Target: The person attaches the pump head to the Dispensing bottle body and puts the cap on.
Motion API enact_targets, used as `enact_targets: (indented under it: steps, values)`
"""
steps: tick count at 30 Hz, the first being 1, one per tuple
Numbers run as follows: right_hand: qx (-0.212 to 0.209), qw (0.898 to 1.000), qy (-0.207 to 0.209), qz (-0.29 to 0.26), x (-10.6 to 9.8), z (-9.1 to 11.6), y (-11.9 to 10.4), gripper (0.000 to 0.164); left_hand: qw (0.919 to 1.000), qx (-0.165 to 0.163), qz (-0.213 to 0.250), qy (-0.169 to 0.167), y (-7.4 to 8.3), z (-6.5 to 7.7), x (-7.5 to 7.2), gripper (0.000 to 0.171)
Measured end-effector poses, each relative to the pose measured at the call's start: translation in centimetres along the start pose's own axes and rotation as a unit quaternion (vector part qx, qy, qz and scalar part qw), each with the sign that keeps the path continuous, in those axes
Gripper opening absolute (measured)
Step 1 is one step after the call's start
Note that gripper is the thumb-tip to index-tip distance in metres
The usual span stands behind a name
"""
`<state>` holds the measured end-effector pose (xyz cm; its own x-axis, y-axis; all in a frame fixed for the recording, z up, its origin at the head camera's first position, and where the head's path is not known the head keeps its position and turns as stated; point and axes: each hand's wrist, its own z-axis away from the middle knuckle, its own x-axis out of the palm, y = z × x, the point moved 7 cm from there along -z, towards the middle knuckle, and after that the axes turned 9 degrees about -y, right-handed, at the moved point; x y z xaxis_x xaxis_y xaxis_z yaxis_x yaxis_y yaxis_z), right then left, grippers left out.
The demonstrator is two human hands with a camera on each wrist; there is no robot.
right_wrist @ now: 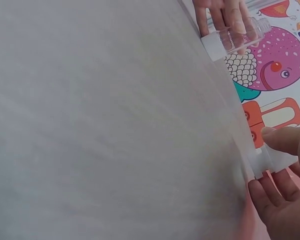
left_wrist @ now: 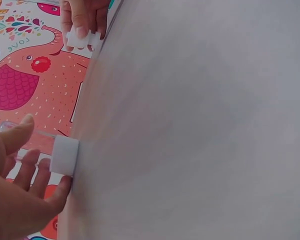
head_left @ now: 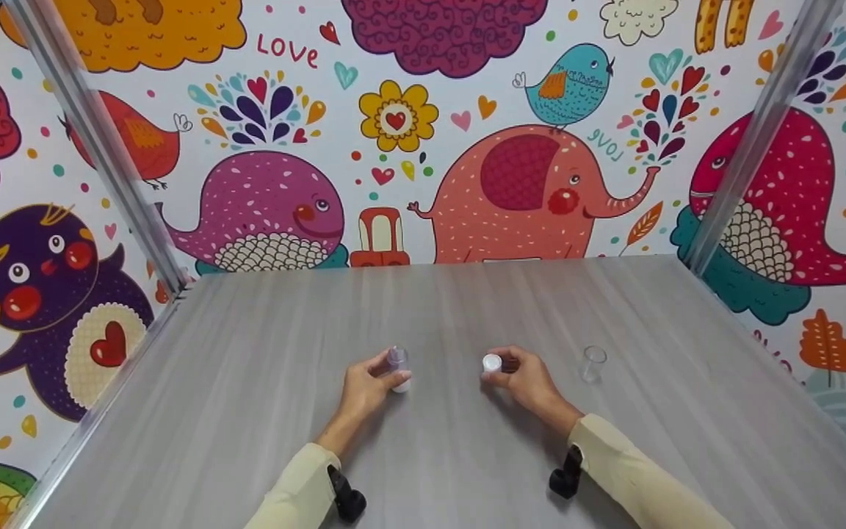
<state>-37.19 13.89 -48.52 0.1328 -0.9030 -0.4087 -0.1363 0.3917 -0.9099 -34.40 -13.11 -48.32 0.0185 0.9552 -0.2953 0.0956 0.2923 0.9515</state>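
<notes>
My left hand [head_left: 364, 385] holds a small clear bottle [head_left: 399, 358] between thumb and fingers. The bottle stands upright, its white base [left_wrist: 65, 156] at the tabletop; its bare threaded neck [right_wrist: 264, 25] shows in the right wrist view. To the right, my right hand [head_left: 532, 379] pinches a small white cap-like piece [head_left: 492, 364] with a round top and a narrower part, seen side-on in the right wrist view [right_wrist: 262, 161]. The fingers hide part of it. Beyond the right hand, a clear cylindrical cover [head_left: 593, 364] stands apart on the table.
The grey wood-grain table [head_left: 438, 308] ends at a wall [head_left: 460, 176] printed with cartoon animals. Metal posts [head_left: 753, 139] rise at the far corners. Black wrist-worn devices [head_left: 567, 474] sit on both sleeves.
</notes>
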Motion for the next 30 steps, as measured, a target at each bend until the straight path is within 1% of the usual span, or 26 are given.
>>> enact_targets:
  steps: [2,6,9,13,16,23,30]
  values:
    - [0.004,1.0,0.003,-0.003,0.0,0.0,0.0,0.035,1.0,0.005,-0.003,0.004,0.1,0.1,-0.1,0.064]
    - [0.012,1.0,0.006,-0.006,0.2,-0.1,-0.1,0.036,1.0,-0.009,0.001,0.002,-0.2,-0.1,0.0,0.061]
    - [0.013,1.0,0.01,-0.006,0.1,-0.1,-0.2,0.037,0.9998,-0.016,-0.008,0.0,-0.3,-0.2,0.1,0.058]
    - [0.016,0.999,0.016,-0.026,0.0,-0.2,-0.5,0.038,0.9998,-0.018,-0.012,-0.002,-0.3,-0.2,0.1,0.058]
    - [0.012,0.999,0.018,-0.039,0.0,-0.2,-0.6,0.039,0.9998,-0.02,-0.003,-0.004,-0.4,-0.2,0.1,0.059]
    - [0.01,1.0,0.02,-0.022,-0.1,-0.1,-1.0,0.036,0.9995,-0.028,0.01,-0.009,-0.6,-0.2,0.3,0.06]
    - [-0.011,0.999,0.029,-0.016,-0.2,-0.1,-1.7,0.033,0.9995,-0.028,0.015,-0.007,-0.5,-0.3,0.3,0.06]
